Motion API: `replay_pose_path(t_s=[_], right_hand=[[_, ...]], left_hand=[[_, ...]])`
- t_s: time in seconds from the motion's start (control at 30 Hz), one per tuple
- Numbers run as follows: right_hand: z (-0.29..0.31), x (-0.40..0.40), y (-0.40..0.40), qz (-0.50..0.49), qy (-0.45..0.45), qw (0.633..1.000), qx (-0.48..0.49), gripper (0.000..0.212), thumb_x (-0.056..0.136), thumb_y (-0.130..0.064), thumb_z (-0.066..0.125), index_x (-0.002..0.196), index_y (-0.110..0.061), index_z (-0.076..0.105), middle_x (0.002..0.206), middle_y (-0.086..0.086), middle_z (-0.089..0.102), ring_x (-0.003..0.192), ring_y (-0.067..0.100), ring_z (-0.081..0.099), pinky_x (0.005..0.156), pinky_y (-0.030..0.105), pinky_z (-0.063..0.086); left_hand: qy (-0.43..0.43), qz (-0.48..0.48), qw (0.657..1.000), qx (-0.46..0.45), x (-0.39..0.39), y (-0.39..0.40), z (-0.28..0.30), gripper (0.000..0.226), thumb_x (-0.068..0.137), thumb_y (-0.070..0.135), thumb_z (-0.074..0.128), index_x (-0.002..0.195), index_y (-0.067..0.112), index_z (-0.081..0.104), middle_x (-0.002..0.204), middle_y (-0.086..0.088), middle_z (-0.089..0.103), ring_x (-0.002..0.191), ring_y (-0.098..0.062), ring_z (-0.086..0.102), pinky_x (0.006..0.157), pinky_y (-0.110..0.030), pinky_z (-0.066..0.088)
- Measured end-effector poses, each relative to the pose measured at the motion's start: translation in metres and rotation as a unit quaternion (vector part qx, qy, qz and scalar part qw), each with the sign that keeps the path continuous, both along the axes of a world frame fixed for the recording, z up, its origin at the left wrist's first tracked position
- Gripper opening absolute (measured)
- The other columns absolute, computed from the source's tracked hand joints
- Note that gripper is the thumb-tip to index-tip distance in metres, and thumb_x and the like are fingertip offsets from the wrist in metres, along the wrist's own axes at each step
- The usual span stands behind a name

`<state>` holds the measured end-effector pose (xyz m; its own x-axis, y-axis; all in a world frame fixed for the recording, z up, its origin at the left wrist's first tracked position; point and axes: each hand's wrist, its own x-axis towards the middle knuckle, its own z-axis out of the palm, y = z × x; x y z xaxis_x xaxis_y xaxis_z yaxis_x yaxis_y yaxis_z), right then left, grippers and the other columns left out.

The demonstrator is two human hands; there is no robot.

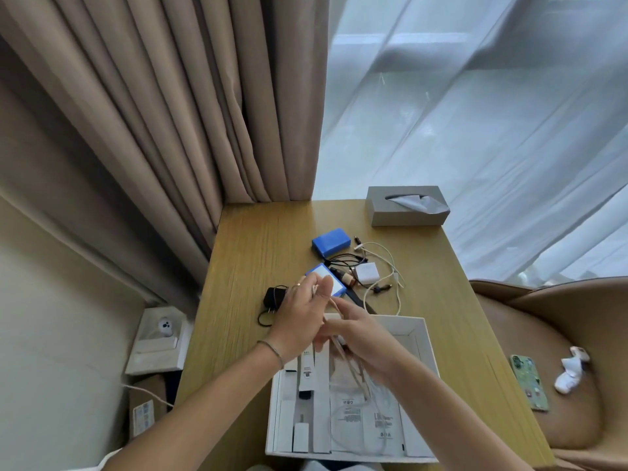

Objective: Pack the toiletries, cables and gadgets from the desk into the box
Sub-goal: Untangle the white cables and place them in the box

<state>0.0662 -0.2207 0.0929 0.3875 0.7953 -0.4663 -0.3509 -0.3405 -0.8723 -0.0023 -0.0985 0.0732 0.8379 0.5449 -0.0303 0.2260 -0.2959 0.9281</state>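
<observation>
A white open box sits at the desk's near edge with white tubes, packets and a small white charger inside. Over its far left corner my left hand and my right hand both grip a pale cream cable, whose loops hang down into the box. Beyond the hands lie a blue block, a blue-and-white pack, a white adapter, black and white cables and a black plug adapter.
A grey tissue box stands at the desk's far right corner. Curtains hang behind the desk. A brown chair on the right holds a phone and a white sock. A white shelf sits low on the left.
</observation>
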Motion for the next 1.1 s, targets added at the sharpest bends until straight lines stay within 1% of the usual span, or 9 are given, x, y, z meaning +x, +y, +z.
replay_pose_path(t_s=[0.1,0.27,0.43,0.63,0.7,0.77,0.87,1.0,1.1], right_hand=[[-0.018,0.003,-0.012,-0.027,0.017,0.999,-0.018,0.032,0.094,-0.001,0.053,0.121,-0.013,0.066,0.064,0.008,0.061,0.052,0.015,0.049,0.051,0.024,0.037],[-0.057,-0.001,-0.030,-0.098,0.069,0.991,-0.067,0.020,0.101,-0.002,0.051,0.118,-0.003,0.062,0.063,0.005,0.060,0.059,0.018,0.057,0.061,0.031,0.050],[-0.103,-0.017,-0.041,-0.074,0.025,0.979,-0.187,0.015,0.104,-0.011,0.049,0.117,-0.006,0.054,0.062,0.006,0.067,0.058,0.021,0.067,0.064,0.035,0.054],[-0.138,-0.031,-0.044,0.004,-0.099,0.955,-0.279,0.014,0.101,-0.026,0.049,0.097,-0.014,0.054,0.066,0.009,0.070,0.049,0.017,0.060,0.050,0.031,0.046],[-0.144,-0.032,-0.044,0.032,-0.173,0.935,-0.307,0.017,0.099,-0.028,0.049,0.088,-0.015,0.053,0.070,0.007,0.067,0.052,0.017,0.059,0.052,0.031,0.044],[-0.147,-0.033,-0.045,0.072,-0.280,0.897,-0.335,0.020,0.097,-0.031,0.049,0.084,-0.017,0.057,0.075,0.004,0.066,0.066,0.021,0.062,0.057,0.032,0.043],[-0.146,-0.035,-0.043,0.131,-0.404,0.827,-0.368,0.028,0.099,-0.037,0.046,0.098,-0.016,0.066,0.092,0.006,0.073,0.085,0.027,0.069,0.062,0.032,0.044],[-0.143,-0.037,-0.037,0.197,-0.465,0.757,-0.414,0.026,0.102,-0.028,0.046,0.111,-0.013,0.066,0.106,0.007,0.074,0.095,0.026,0.072,0.064,0.028,0.042],[-0.137,-0.038,-0.034,0.221,-0.465,0.747,-0.421,0.020,0.100,-0.019,0.049,0.108,-0.013,0.066,0.101,0.005,0.073,0.094,0.024,0.072,0.063,0.029,0.043]], left_hand=[[0.016,0.000,0.999,0.037,-0.013,0.010,-0.010,0.062,0.092,0.070,0.031,0.089,0.015,0.060,0.089,-0.001,0.062,0.087,-0.012,0.058,0.079,-0.030,0.047],[0.104,0.135,0.971,0.167,-0.041,0.030,-0.056,0.008,0.097,0.027,0.053,0.096,0.024,0.060,0.091,0.004,0.059,0.083,-0.011,0.057,0.062,-0.025,0.046],[0.148,0.167,0.965,0.134,-0.060,0.024,-0.093,0.027,0.099,0.029,0.050,0.125,0.023,0.056,0.101,0.003,0.057,0.085,-0.010,0.056,0.060,-0.024,0.047],[0.163,0.140,0.972,0.091,-0.061,0.010,-0.108,0.035,0.103,0.035,0.038,0.133,0.023,0.053,0.108,-0.001,0.056,0.085,-0.015,0.058,0.061,-0.029,0.051],[0.164,0.138,0.973,0.083,-0.061,0.007,-0.111,0.036,0.103,0.035,0.039,0.135,0.024,0.051,0.109,-0.002,0.054,0.085,-0.009,0.054,0.058,-0.021,0.042],[0.171,0.143,0.972,0.080,-0.062,0.005,-0.114,0.038,0.103,0.036,0.039,0.137,0.024,0.049,0.111,-0.002,0.053,0.086,-0.006,0.052,0.057,-0.019,0.038],[0.174,0.143,0.971,0.082,-0.062,0.006,-0.116,0.039,0.103,0.035,0.039,0.139,0.022,0.048,0.113,-0.003,0.053,0.089,-0.012,0.054,0.060,-0.023,0.042],[0.176,0.143,0.970,0.082,-0.061,0.005,-0.117,0.039,0.103,0.035,0.039,0.139,0.022,0.048,0.114,-0.004,0.054,0.093,-0.017,0.056,0.066,-0.029,0.050],[0.173,0.142,0.970,0.090,-0.063,0.006,-0.117,0.039,0.103,0.035,0.040,0.138,0.022,0.048,0.115,-0.003,0.054,0.094,-0.016,0.056,0.065,-0.027,0.048]])
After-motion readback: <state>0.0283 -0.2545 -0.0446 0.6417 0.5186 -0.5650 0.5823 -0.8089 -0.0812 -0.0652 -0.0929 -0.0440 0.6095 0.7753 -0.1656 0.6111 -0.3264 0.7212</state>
